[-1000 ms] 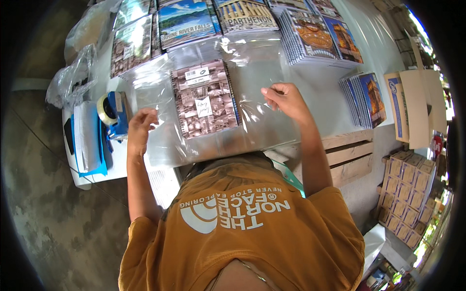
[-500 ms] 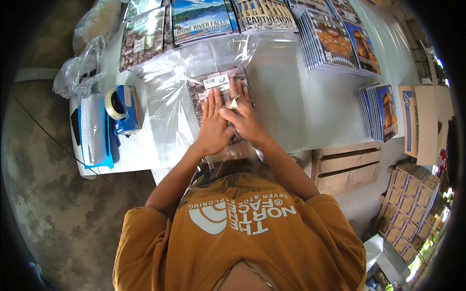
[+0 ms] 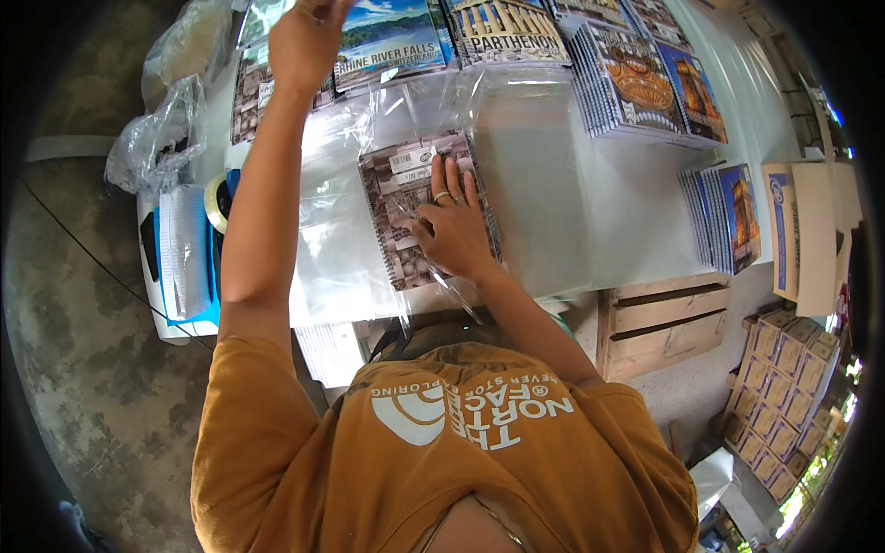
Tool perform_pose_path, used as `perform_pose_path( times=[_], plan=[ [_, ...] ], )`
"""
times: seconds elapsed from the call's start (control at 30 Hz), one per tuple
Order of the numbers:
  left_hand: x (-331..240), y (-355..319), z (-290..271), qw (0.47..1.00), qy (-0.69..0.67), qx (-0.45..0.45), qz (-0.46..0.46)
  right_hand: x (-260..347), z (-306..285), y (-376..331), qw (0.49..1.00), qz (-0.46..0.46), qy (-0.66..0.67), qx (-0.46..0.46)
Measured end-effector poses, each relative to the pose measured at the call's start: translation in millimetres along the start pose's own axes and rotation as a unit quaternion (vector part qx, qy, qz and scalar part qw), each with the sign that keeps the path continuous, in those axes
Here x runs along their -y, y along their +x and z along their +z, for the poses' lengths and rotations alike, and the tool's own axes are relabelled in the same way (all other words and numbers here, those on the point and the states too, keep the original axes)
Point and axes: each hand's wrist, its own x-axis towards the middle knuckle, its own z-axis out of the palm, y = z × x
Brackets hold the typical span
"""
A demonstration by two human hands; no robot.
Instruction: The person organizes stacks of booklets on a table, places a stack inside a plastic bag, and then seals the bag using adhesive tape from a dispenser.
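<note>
While my right hand (image 3: 452, 226) lies flat, fingers spread, pressing the spiral notebook (image 3: 426, 212), the white table (image 3: 608, 212) under it carries everything else. Largest on it: clear plastic sleeves (image 3: 341, 230) spread across the middle, the notebook lying inside or on one, can't tell which. Far edge: row of picture-cover notebooks (image 3: 396, 41), plus a fanned stack (image 3: 641, 83) to the right and a smaller stack (image 3: 728, 217) at the table's right edge. Cardboard boxes (image 3: 784, 369) stacked on the floor lower right, contents not visible. Crumpled plastic bag (image 3: 157, 143) at left, holding dark items, unclear what. Tape dispenser (image 3: 217, 198) just beside my left forearm. My left hand (image 3: 304, 37) is raised over the far row, fingers closed, pinching what looks like clear film; not certain.
</note>
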Motion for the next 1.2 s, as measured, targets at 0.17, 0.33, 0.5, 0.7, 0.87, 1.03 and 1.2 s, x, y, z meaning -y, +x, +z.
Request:
perform_pose_path(
  times=[0.17, 0.33, 0.5, 0.7, 0.87, 1.03, 1.2],
  plan=[
    [-49, -86, 28, 0.942, 0.064, 0.328, 0.042, 0, 1, -1, 1.0, 0.003, 0.007, -0.014],
    [-6, -108, 21, 0.982, -0.085, -0.137, -0.099, -1, 1, 1, 1.0, -0.003, 0.012, -0.024],
    [-15, -233, 24, 0.963, 0.173, 0.203, -0.039, -5, -3, 2, 0.991, -0.003, 0.132, -0.018],
    [-18, -229, 39, 0.95, 0.177, 0.256, 0.002, -5, -9, 11, 0.988, -0.074, 0.109, 0.081],
    [-31, -238, 33, 0.958, 0.193, 0.207, -0.054, -21, -15, 26, 0.972, -0.087, 0.121, 0.182],
    [-70, -314, -19, 0.945, -0.009, 0.322, 0.061, -16, -13, 29, 0.971, -0.064, 0.095, 0.208],
    [58, -260, -107, 0.945, 0.028, -0.059, -0.319, 4, -38, 38, 0.943, 0.01, 0.05, 0.328]
  ],
)
